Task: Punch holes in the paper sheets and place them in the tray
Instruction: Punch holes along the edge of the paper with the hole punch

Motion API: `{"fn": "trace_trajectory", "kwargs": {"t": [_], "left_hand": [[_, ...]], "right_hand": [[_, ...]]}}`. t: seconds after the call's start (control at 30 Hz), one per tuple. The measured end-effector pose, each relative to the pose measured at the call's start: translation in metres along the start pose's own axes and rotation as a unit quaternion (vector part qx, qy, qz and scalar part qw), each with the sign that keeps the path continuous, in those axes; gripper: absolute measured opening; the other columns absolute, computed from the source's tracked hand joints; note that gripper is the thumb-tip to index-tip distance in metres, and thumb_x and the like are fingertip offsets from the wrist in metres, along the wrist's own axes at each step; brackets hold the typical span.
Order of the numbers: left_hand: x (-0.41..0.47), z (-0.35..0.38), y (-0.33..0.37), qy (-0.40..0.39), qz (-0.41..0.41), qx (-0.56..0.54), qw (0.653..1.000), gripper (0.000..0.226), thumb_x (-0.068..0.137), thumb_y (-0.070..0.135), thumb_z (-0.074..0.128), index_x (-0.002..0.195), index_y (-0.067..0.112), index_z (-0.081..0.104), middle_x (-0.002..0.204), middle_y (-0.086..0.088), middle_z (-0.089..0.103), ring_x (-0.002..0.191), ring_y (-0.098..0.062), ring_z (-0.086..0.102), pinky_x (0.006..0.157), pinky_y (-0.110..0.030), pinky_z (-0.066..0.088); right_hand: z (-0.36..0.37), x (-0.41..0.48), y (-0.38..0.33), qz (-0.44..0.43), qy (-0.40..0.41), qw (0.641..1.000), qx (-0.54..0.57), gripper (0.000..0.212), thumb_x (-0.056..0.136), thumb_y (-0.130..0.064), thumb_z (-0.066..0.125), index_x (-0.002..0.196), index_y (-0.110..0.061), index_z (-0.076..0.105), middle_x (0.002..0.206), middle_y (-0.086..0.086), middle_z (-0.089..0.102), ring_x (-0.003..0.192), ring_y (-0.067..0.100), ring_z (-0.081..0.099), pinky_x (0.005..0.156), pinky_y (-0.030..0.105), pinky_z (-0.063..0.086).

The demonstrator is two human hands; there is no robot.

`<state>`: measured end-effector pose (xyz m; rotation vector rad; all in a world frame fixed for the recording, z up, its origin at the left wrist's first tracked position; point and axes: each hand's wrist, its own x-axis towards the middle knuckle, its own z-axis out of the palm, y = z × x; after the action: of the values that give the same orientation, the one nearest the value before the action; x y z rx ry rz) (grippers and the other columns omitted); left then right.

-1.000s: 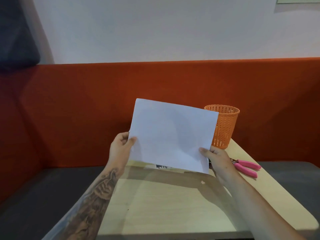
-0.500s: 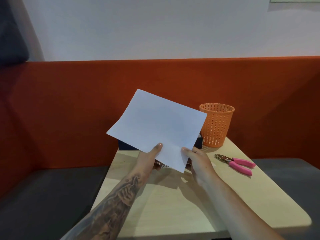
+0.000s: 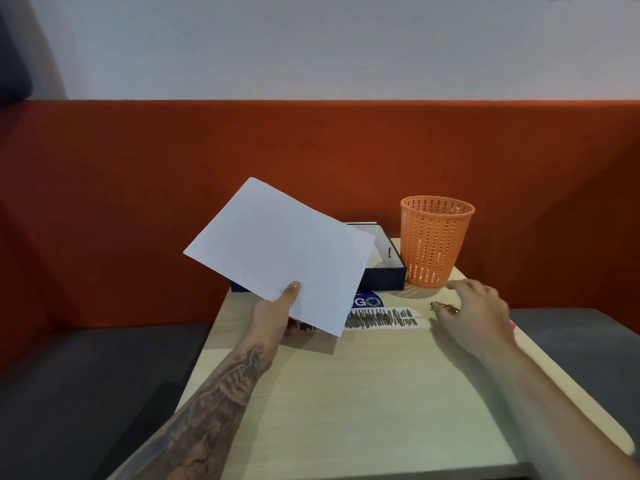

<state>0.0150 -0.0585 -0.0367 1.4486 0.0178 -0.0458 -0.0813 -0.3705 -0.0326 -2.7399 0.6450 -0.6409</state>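
Observation:
My left hand (image 3: 277, 311) pinches the near edge of a white paper sheet (image 3: 280, 254), holding it tilted above the table's far left. Behind the sheet lies a dark blue tray (image 3: 388, 275), a shallow box with a white inside, partly hidden by the paper. My right hand (image 3: 474, 313) hovers blurred over the hole punch (image 3: 445, 308), fingers spread; only the punch's metal jaws and a bit of a pink handle show. Whether the hand touches the punch I cannot tell.
An orange mesh basket (image 3: 434, 240) stands upright at the table's far right corner, beside the tray. A label strip with a blue sticker (image 3: 381, 315) is stuck on the light wooden table (image 3: 363, 410). An orange sofa back rises behind; grey seats flank the table.
My right hand has let go of the sheet and moved right over the punch. My left hand alone now holds the sheet, shifted left, and the tray has come into sight.

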Motion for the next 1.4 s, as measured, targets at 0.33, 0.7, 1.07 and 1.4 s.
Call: {"fn": "trace_trajectory", "kwargs": {"t": [0.33, 0.7, 1.07, 1.4], "left_hand": [[-0.012, -0.009, 0.005, -0.002, 0.004, 0.013, 1.000, 0.026, 0.094, 0.040, 0.069, 0.091, 0.013, 0.068, 0.070, -0.004, 0.071, 0.052, -0.020, 0.057, 0.062, -0.036, 0.047], [-0.018, -0.012, 0.017, -0.005, 0.038, -0.047, 0.998, 0.016, 0.097, 0.033, 0.065, 0.095, 0.018, 0.068, 0.070, 0.000, 0.069, 0.048, -0.019, 0.051, 0.063, -0.037, 0.045], [-0.015, -0.019, 0.027, 0.033, 0.047, -0.125, 0.990, 0.006, 0.096, 0.026, 0.068, 0.098, 0.020, 0.067, 0.090, -0.007, 0.070, 0.066, -0.026, 0.058, 0.055, -0.035, 0.048], [-0.008, -0.023, 0.027, 0.067, 0.023, -0.156, 0.985, 0.008, 0.095, 0.024, 0.070, 0.092, 0.017, 0.070, 0.086, -0.003, 0.072, 0.069, -0.023, 0.062, 0.057, -0.034, 0.050]], "right_hand": [[0.000, -0.008, 0.015, 0.042, -0.048, 0.997, -0.050, 0.038, 0.096, -0.052, 0.056, 0.116, -0.024, 0.073, 0.115, 0.006, 0.064, 0.109, 0.032, 0.055, 0.086, 0.042, 0.046], [-0.014, -0.028, -0.052, 0.054, -0.264, 0.762, 0.589, 0.071, 0.091, -0.058, 0.043, 0.118, 0.002, 0.069, 0.103, 0.027, 0.076, 0.087, 0.034, 0.074, 0.067, 0.040, 0.057], [-0.004, -0.020, -0.096, 0.024, -0.432, 0.678, 0.595, 0.067, 0.095, -0.055, 0.044, 0.101, 0.004, 0.076, 0.103, 0.031, 0.073, 0.083, 0.037, 0.072, 0.071, 0.044, 0.059], [0.000, -0.023, -0.102, 0.025, -0.489, 0.663, 0.566, 0.066, 0.094, -0.058, 0.045, 0.103, 0.002, 0.071, 0.089, 0.025, 0.069, 0.073, 0.035, 0.067, 0.065, 0.042, 0.058]]}}
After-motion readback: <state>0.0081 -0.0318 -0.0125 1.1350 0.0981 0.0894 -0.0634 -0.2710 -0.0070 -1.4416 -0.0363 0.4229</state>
